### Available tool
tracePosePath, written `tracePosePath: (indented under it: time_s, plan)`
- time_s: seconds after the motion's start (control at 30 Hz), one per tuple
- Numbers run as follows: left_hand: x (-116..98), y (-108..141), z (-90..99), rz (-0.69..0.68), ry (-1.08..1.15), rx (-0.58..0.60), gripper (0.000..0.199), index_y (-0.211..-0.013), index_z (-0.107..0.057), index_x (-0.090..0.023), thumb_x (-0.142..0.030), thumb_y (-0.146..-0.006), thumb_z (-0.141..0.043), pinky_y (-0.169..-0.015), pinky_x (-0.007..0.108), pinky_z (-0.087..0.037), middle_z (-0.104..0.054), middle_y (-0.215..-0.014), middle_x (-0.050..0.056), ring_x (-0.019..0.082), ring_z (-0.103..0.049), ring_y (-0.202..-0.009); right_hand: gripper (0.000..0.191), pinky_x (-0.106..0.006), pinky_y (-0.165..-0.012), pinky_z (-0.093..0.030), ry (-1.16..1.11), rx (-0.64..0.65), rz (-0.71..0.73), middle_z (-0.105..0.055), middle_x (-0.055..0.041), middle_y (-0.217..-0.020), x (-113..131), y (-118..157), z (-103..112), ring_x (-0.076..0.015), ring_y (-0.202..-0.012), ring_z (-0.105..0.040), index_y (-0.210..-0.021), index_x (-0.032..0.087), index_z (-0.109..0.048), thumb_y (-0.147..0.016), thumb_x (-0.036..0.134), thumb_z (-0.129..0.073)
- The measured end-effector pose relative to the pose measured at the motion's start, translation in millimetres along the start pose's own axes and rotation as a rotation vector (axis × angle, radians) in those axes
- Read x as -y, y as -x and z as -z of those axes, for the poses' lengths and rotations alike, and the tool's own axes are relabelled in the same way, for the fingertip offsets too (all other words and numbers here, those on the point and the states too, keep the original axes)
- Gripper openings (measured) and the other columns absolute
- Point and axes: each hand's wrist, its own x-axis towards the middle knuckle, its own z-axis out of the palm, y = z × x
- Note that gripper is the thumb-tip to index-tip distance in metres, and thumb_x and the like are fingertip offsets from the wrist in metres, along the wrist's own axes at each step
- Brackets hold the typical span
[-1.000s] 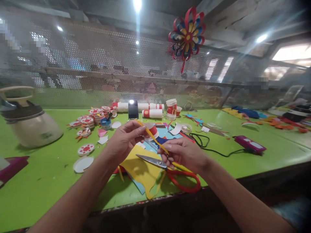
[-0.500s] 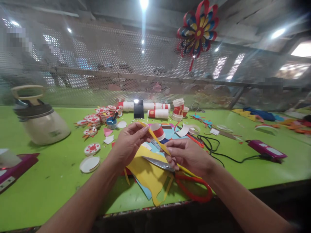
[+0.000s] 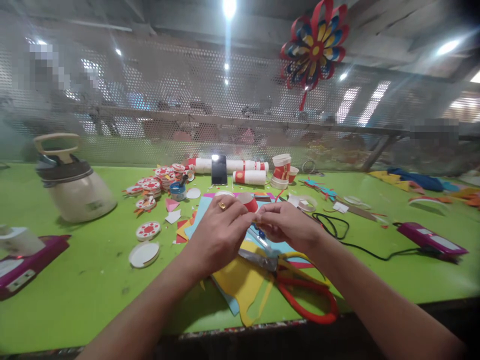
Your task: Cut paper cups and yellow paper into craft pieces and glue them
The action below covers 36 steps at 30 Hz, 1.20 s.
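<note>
My left hand, with a gold ring, is closed, its fingertips meeting those of my right hand. The right hand is closed in a pinch too. A yellow paper strip seen stretched between them earlier is now almost wholly hidden by the fingers. Below the hands lie scissors with red-orange handles, blades pointing left, over a cut yellow paper sheet. Light blue paper lies underneath. Just beyond the fingers is a red and white paper cup, partly covered. A clear, pen-like item lies beneath the right hand.
A large beige flask and a purple power strip stand left. Decorated paper discs and a blue jar lie left of centre. Stacked cups and a phone are behind. A black cable runs right.
My hands have come together at the fingertips, my left hand turning back-up, so the yellow strip between them is now hidden. The view has shifted slightly left.
</note>
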Motion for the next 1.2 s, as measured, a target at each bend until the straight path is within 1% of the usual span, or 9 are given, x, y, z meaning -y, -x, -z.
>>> tracePosePath:
  time_s: [0.2, 0.33, 0.4, 0.47, 0.57, 0.73, 0.87, 1.0, 1.2]
  plan:
    - [6, 3, -6.0, 0.121, 0.177, -0.046, 0.021, -0.090, -0.068, -0.020, -0.015, -0.091, -0.048, -0.081, 0.037, -0.039, -0.064, -0.083, 0.008, 0.022, -0.051, -0.082, 0.032, -0.019, -0.038, -0.020, -0.041, 0.042, -0.029, -0.041, 0.0066, -0.045, 1, -5, 6, -0.0050, -0.039, -0.032, -0.055, 0.017, -0.052, -0.068, 0.040, -0.071]
    - [11, 1, -7.4, 0.540, 0.541, -0.156, 0.008, -0.077, -0.067, -0.020, -0.021, -0.083, -0.063, -0.071, 0.031, -0.043, -0.065, -0.077, 0.005, 0.018, -0.057, -0.074, 0.035, -0.024, -0.051, -0.039, 0.015, 0.008, 0.148, -0.057, -0.0009, -0.065, 3, -11, 8, -0.0109, -0.058, -0.050, -0.075, 0.016, -0.066, -0.075, 0.051, -0.068]
    - [11, -1, -7.0, 0.747, 0.766, -0.133, 0.007, -0.074, -0.068, -0.019, -0.025, -0.078, -0.069, -0.067, 0.029, -0.044, -0.066, -0.073, 0.004, 0.017, -0.057, -0.069, 0.032, -0.026, -0.060, -0.043, 0.071, 0.019, 0.220, -0.061, -0.0029, -0.076, 3, -12, 5, -0.0132, -0.068, -0.053, -0.078, 0.017, -0.070, -0.073, 0.048, -0.073]
    - [10, -3, -6.8, 0.850, 0.945, -0.082, 0.013, -0.073, -0.070, -0.017, -0.029, -0.074, -0.072, -0.066, 0.028, -0.043, -0.066, -0.071, 0.003, 0.016, -0.056, -0.067, 0.024, -0.026, -0.062, -0.042, 0.108, 0.008, 0.271, -0.061, -0.0012, -0.074, 2, -13, 2, -0.0130, -0.069, -0.052, -0.074, 0.017, -0.071, -0.071, 0.041, -0.077]
    - [8, -4, -8.0, 0.901, 1.083, -0.012, 0.017, -0.072, -0.070, -0.015, -0.031, -0.071, -0.074, -0.064, 0.026, -0.041, -0.064, -0.068, 0.002, 0.014, -0.054, -0.066, 0.017, -0.026, -0.059, -0.041, 0.098, -0.034, 0.314, -0.059, 0.0019, -0.065, -3, -13, 1, -0.0108, -0.061, -0.049, -0.068, 0.018, -0.070, -0.070, 0.034, -0.076]
    - [8, -3, -11.9, 0.985, 1.213, 0.095, 0.015, -0.067, -0.069, -0.014, -0.026, -0.065, -0.079, -0.064, 0.024, -0.040, -0.062, -0.068, 0.000, 0.012, -0.053, -0.065, 0.020, -0.024, -0.050, -0.038, 0.005, -0.046, 0.284, -0.057, 0.0040, -0.054, -15, -16, 8, -0.0085, -0.050, -0.049, -0.065, 0.017, -0.065, -0.071, 0.035, -0.074]
    - [6, -3, -14.9, 1.055, 1.289, 0.109, 0.017, -0.075, -0.069, -0.015, -0.018, -0.061, -0.079, -0.059, 0.024, -0.039, -0.060, -0.065, -0.002, 0.010, -0.052, -0.059, 0.021, -0.023, -0.049, -0.039, -0.018, -0.044, 0.282, -0.058, 0.0039, -0.056, -19, -16, 11, -0.0080, -0.050, -0.051, -0.068, 0.016, -0.065, -0.071, 0.035, -0.075]
    - [3, -2, -18.9, 1.109, 1.298, 0.109, 0.028, -0.084, -0.069, -0.015, -0.017, -0.058, -0.081, -0.058, 0.025, -0.042, -0.062, -0.076, 0.000, 0.012, -0.056, -0.062, 0.020, -0.023, -0.049, -0.040, 0.006, -0.040, 0.299, -0.060, 0.0038, -0.056, -19, -14, 10, -0.0081, -0.050, -0.052, -0.069, 0.016, -0.065, -0.072, 0.034, -0.074]
    - [5, 2, -23.1, 1.186, 1.308, 0.182, 0.027, -0.077, -0.068, -0.014, -0.022, -0.056, -0.084, -0.052, 0.023, -0.039, -0.062, -0.056, -0.001, 0.009, -0.052, -0.048, 0.020, -0.024, -0.050, -0.040, 0.008, -0.070, 0.318, -0.058, 0.0045, -0.056, -19, -14, 13, -0.0078, -0.050, -0.052, -0.067, 0.016, -0.065, -0.071, 0.033, -0.075]
